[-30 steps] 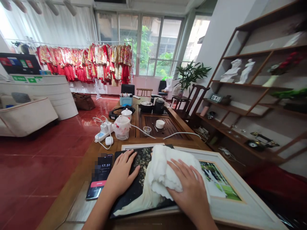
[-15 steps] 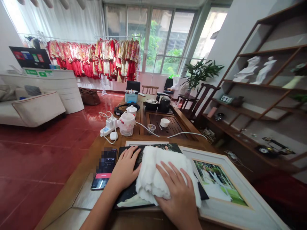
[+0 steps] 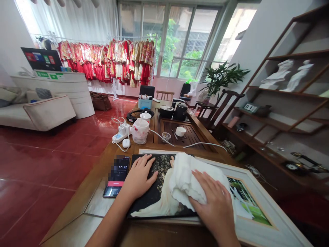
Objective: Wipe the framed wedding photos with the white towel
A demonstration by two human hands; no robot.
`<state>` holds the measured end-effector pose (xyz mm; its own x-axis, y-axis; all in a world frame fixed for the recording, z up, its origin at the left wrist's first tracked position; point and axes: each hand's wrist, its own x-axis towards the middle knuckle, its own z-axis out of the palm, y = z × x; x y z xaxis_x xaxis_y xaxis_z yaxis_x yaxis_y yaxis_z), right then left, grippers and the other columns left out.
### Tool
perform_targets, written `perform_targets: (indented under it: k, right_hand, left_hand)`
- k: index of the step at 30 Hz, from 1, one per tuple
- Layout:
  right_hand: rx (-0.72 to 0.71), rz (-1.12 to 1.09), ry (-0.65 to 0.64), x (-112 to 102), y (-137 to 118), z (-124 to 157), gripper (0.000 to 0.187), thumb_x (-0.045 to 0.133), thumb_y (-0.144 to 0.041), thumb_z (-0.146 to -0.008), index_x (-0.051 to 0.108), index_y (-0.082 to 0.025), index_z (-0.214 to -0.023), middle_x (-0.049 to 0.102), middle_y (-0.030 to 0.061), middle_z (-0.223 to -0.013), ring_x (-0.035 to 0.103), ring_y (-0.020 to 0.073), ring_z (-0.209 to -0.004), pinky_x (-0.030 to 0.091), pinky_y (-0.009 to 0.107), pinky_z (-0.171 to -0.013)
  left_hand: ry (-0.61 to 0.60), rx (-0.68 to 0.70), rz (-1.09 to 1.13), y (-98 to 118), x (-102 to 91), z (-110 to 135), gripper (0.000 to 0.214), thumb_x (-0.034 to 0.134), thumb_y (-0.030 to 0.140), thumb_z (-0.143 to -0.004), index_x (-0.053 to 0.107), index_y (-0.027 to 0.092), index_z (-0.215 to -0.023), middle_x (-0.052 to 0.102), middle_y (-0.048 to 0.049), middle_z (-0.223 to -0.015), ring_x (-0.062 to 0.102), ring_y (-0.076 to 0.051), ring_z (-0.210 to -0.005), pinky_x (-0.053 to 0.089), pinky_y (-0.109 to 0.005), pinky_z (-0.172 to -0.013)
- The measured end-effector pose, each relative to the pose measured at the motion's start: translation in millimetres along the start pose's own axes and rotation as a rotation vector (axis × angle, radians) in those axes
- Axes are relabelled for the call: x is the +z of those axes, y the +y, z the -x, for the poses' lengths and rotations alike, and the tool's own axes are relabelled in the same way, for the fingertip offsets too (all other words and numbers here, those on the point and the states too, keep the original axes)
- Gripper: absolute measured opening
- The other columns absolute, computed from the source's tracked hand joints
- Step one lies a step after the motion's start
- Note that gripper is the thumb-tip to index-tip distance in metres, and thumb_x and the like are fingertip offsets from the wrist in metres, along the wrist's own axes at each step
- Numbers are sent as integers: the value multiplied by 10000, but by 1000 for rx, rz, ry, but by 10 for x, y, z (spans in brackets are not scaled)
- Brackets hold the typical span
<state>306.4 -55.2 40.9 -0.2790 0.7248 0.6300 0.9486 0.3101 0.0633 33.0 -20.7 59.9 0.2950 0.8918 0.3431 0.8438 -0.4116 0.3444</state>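
Left hand [image 3: 140, 176], fingers spread, lies flat on glossy black rectangular photo panel [image 3: 151, 202]. Right hand [image 3: 212, 199], fingers slightly spread, presses crumpled soft white cloth [image 3: 191, 181] against panel's right part, overlapping white-framed wedding picture [image 3: 257, 223].

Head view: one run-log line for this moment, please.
left hand: flat on photo board | right hand: on white cloth on board | nearby: phone, framed photo
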Motion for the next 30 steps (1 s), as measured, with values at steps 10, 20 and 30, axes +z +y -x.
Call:
perform_targets:
  k: [10,20,30]
  right_hand:
    - [-131,-80,-22,-112,-602,-98,616,574,-389,-770,467,-254,-1362,571,58,-1355,503,311,-1240,260,507,-1037]
    - [-137,-135,-96,-99,-455,-111,653,580,-365,-753,444,-282,-1386,542,22,-1389,485,283,-1268,282,467,-1037]
    - [26,-12,-22,-22,-26,-8,557,531,-396,-806,472,-256,-1342,576,47,-1350,500,293,-1250,286,481,-1018]
  left_hand:
    - [-25,-7,-15,6,23,10,476,503,311,-924,465,175,-1378,440,-105,-1472,370,-259,-1379,279,-462,-1158]
    - [-29,-1,5,-24,17,-1,471,505,303,-928,456,195,-1385,435,-95,-1477,366,-251,-1383,275,-460,-1159]
    - [14,11,3,-4,21,9,448,472,367,-957,460,203,-1373,442,-87,-1472,382,-255,-1372,297,-461,-1148]
